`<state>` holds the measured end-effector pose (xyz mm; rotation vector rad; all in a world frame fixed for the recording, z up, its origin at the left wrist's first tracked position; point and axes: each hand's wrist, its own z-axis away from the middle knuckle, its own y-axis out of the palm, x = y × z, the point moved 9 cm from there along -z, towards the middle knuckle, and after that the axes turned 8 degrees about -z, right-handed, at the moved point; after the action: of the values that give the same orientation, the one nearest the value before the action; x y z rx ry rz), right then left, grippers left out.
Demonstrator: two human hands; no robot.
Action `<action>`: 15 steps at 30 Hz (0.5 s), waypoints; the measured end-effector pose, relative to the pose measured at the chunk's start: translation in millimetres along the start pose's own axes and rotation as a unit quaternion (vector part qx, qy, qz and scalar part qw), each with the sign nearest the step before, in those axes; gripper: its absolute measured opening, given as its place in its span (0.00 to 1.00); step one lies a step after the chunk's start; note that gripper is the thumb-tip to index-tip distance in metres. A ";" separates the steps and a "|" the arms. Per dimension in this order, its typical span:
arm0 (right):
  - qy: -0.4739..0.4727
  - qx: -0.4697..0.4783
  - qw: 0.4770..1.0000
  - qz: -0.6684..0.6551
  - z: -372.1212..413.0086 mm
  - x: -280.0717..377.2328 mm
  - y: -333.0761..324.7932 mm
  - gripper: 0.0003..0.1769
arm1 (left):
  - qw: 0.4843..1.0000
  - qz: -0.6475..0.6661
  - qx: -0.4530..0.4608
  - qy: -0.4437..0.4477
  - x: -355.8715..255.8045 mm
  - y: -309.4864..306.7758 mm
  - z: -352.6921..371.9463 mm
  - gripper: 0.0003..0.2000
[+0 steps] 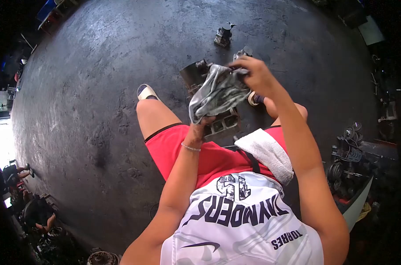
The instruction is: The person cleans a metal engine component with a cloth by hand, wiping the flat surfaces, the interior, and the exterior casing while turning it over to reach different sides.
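- Head view: the grimy cloth [219, 92] drapes over a metal engine part [222, 125] between the person's legs.
- Left hand [205, 123] is at the cloth's lower edge; its fingers are mostly hidden, so I cannot tell their state.
- Right hand [253, 74], blurred, has curled fingers at the cloth's upper end; any pinch cannot be told.
- White towel [267, 152] lies over the right thigh.

Cloth [220, 90] over machine part [222, 126], between your knees [147, 108]; towel [269, 152] on your right thigh [278, 132]; second part [223, 37] on floor [99, 88], ahead of you
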<state>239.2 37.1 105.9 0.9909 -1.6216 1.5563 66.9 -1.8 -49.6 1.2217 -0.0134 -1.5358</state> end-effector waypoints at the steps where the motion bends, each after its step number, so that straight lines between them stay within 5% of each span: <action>1: 0.075 -0.001 0.994 -0.084 9.4 -20.7 -8.8 0.22 | 0.999 0.029 0.016 0.002 -7.5 4.8 5.0 0.28; 2: 0.076 0.002 0.994 -0.081 14.7 -19.0 -15.2 0.22 | 1.000 -0.004 0.023 0.018 -12.3 1.9 1.6 0.29; 3: 0.037 -0.068 0.950 -0.303 20.5 -13.4 -32.5 0.18 | 0.998 -0.036 0.028 0.034 -17.4 -0.3 -1.2 0.30; 4: -0.003 -0.136 0.851 -0.508 27.3 -13.6 -46.6 0.14 | 0.995 0.033 0.088 0.035 -16.9 8.3 3.5 0.31; 7: 0.008 -0.241 0.867 -0.436 19.4 -16.5 -35.9 0.12 | 0.981 0.110 0.162 0.004 -15.0 21.6 12.0 0.35; 9: 0.111 -0.232 0.880 -0.399 15.1 -64.7 3.7 0.16 | 0.954 0.216 0.204 -0.027 -7.7 23.3 13.3 0.36; 10: 0.258 -0.215 0.903 -0.267 17.7 -51.1 29.3 0.19 | 0.938 0.253 0.236 -0.032 -4.1 21.2 13.0 0.38; 11: 0.291 -0.158 0.858 -0.392 26.7 -46.4 73.3 0.22 | 0.938 0.249 0.237 -0.033 -5.2 23.1 15.9 0.38; 12: 0.164 -0.100 0.889 -0.415 18.3 -10.8 84.2 0.26 | 0.942 0.246 0.227 -0.016 -9.5 25.6 19.0 0.39; 15: 0.165 -0.067 0.858 -0.482 33.1 13.0 90.2 0.28 | 0.962 0.201 0.184 0.012 -11.4 25.3 30.1 0.43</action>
<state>155.3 3.1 71.3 1.1227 -0.7444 0.8241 62.8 -20.2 -13.3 1.4228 -0.5226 -1.1891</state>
